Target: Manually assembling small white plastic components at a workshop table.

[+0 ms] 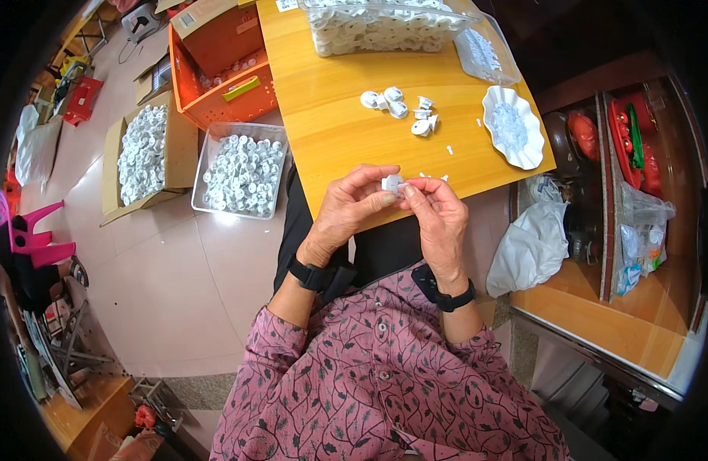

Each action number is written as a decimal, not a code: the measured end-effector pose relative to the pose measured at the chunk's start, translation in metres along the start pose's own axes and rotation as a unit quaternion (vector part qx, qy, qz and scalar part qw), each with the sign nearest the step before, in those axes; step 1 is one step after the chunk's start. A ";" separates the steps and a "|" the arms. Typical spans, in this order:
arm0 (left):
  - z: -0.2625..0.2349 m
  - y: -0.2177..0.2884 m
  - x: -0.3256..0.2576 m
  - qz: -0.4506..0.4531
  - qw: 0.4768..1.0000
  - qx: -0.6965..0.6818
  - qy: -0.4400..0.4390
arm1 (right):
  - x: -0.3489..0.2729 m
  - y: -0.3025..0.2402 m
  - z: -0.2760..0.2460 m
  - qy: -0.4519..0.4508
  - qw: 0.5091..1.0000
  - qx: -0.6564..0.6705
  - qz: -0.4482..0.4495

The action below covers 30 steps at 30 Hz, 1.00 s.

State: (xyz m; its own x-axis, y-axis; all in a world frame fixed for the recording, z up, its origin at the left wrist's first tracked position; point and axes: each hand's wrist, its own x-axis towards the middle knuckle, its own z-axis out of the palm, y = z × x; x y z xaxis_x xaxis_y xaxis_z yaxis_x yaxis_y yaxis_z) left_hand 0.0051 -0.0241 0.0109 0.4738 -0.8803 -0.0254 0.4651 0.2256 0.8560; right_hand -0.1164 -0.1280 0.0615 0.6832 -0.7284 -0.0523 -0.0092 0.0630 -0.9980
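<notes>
Just over the near edge of the yellow wooden table (pixel 331 154), my left hand (pixel 352 201) pinches a small round white plastic part (pixel 392 184) between thumb and fingers. From the other side my right hand (pixel 437 206) closes its thumb and forefinger at the part's edge. Whatever small piece those right fingertips hold is too hidden to name. Beyond my hands lie several loose white plastic parts (pixel 396 107) in two small groups. Tiny white pegs (pixel 449 150) are scattered near my right hand. A white scalloped dish (pixel 532 152) of small clear pieces stands at the right.
A clear bin (pixel 323 38) heaped with white parts stands at the table's far side, beside a clear tray (pixel 509 71) of small pieces. On the floor at left are a clear tub (pixel 203 201), a cardboard box (pixel 183 146) and an orange crate (pixel 208 111). Shelves (pixel 607 230) flank the right.
</notes>
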 end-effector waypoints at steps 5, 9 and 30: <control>0.003 0.004 -0.001 -0.006 1.000 -0.029 0.004 | 0.001 0.006 0.000 -0.008 0.999 0.026 -0.032; 0.002 0.003 -0.002 -0.020 0.999 -0.023 0.010 | 0.003 0.011 -0.001 -0.006 0.999 0.003 -0.049; 0.003 0.006 -0.002 -0.042 0.997 -0.056 0.017 | 0.002 0.010 0.002 -0.003 0.996 -0.025 -0.085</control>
State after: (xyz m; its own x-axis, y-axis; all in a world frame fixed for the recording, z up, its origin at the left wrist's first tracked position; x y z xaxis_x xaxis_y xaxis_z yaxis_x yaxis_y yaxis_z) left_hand 0.0054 -0.0223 0.0177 0.4536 -0.8839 -0.1142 0.5837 0.1978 0.7875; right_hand -0.1134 -0.1274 0.0517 0.6822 -0.7216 0.1179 0.0707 -0.0955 -0.9929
